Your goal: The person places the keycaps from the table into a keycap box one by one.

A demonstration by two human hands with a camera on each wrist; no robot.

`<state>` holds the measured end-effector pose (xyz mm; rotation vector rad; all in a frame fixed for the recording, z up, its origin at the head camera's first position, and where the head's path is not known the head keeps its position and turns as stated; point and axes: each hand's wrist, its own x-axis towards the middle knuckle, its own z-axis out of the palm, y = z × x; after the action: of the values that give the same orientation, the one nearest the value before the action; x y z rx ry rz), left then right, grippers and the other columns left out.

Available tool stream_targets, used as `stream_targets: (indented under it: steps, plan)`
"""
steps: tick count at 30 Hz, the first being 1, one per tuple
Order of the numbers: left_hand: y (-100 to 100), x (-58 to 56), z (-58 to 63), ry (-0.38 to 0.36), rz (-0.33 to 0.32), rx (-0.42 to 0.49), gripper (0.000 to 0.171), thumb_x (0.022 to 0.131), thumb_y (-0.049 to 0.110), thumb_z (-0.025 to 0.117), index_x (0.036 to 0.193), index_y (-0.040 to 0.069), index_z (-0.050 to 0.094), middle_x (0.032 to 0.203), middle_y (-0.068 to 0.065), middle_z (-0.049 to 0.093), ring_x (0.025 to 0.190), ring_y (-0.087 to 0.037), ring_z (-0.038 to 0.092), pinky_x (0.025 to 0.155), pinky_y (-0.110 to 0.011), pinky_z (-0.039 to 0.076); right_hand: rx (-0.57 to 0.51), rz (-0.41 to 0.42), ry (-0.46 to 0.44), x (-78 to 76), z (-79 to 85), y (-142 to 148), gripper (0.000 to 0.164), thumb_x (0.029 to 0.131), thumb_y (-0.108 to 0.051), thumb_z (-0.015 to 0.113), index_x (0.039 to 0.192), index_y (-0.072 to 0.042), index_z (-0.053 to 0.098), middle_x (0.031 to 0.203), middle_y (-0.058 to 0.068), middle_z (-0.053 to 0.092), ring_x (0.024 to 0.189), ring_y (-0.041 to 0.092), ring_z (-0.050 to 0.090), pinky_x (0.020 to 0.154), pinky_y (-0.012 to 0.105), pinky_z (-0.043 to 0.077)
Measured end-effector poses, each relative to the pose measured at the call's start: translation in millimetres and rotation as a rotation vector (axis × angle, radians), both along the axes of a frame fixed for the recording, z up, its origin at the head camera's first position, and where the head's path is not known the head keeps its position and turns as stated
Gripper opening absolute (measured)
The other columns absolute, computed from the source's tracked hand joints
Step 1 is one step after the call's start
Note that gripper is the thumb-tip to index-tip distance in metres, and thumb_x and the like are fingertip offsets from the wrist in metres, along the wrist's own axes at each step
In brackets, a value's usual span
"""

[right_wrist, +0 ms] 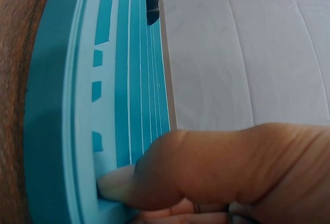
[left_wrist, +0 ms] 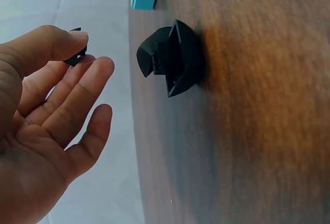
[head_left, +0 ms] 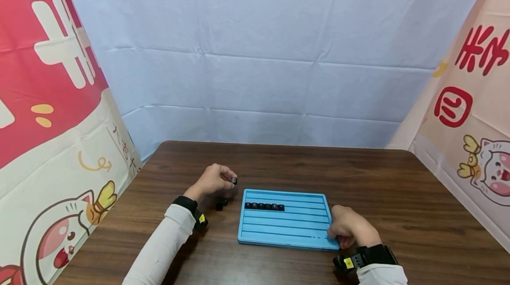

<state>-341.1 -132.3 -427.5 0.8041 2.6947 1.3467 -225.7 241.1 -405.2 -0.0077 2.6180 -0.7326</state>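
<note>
My left hand (head_left: pixel 213 179) pinches a small black keycap (head_left: pixel 233 181) between thumb and fingertips, raised over the table to the left of a ridged blue tray (head_left: pixel 279 237). In the left wrist view, the held keycap (left_wrist: pixel 76 60) is partly covered by the thumb. Loose black keycaps (head_left: pixel 220 204) lie on the table below that hand; one keycap (left_wrist: pixel 186 61) shows its hollow underside. A row of several black keycaps (head_left: pixel 264 206) sits in one of the tray's grooves, at the left. My right hand (head_left: pixel 350 226) grips the tray's near right corner, thumb on top.
The brown wooden table (head_left: pixel 370 174) extends around the tray on all sides. A pale cloth (head_left: pixel 259 55) hangs behind it. Printed cloths stand at the left (head_left: pixel 52 143) and right (head_left: pixel 478 99).
</note>
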Motion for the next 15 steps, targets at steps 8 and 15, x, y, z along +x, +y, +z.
stream_targets:
  steps: [8, 15]
  plan:
    - [4.1, -0.9, -1.1, 0.001, 0.025, -0.025, 0.017, 0.079, 0.0, 0.072, 0.094, 0.006, 0.07, 0.079, 0.001, 0.062, 0.072, -0.014, 0.059, 0.063, -0.03, 0.049, 0.013, -0.008, 0.007, -1.1, -0.6, 0.7, 0.012, 0.076, 0.003, 0.065, 0.078, 0.004, 0.054, 0.053, 0.013, 0.056, 0.041, 0.017, 0.055, 0.042, 0.029, 0.048]
    - [9.6, -2.0, -0.4, 0.005, 0.003, -0.022, 0.015, 0.079, 0.004, 0.074, 0.093, 0.006, 0.07, 0.079, 0.002, 0.064, 0.071, -0.013, 0.06, 0.063, -0.029, 0.05, 0.022, -0.008, 0.003, -1.6, -1.1, 0.1, 0.01, 0.076, 0.003, 0.065, 0.075, 0.003, 0.055, 0.052, 0.013, 0.056, 0.041, 0.017, 0.055, 0.042, 0.029, 0.048]
